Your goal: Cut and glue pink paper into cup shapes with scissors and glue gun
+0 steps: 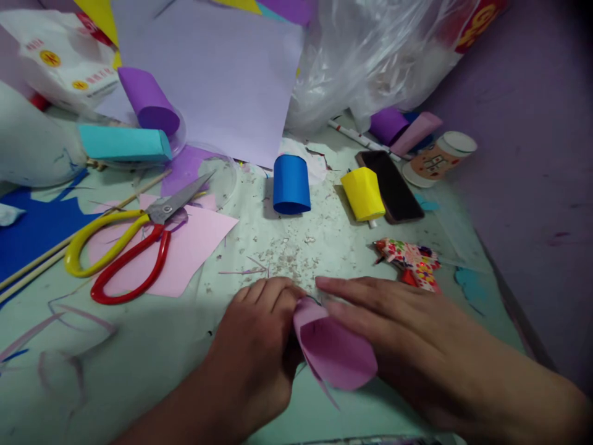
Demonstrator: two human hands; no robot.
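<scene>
My left hand (257,346) is curled into a fist at the near edge of the table, its fingers closed on the left edge of a pink piece of paper (336,352) that curves upward. My right hand (398,327) lies with its fingers stretched flat, pressing on the same pink paper from the right. The paper's top end is hidden between the two hands.
Scissors (125,250) with a yellow and a red handle lie on a pink sheet (194,241) at left. A blue paper roll (291,184), a yellow paper roll (364,193), a phone (391,185), a paper cup (438,159) and a patterned folded piece (412,262) lie beyond my hands.
</scene>
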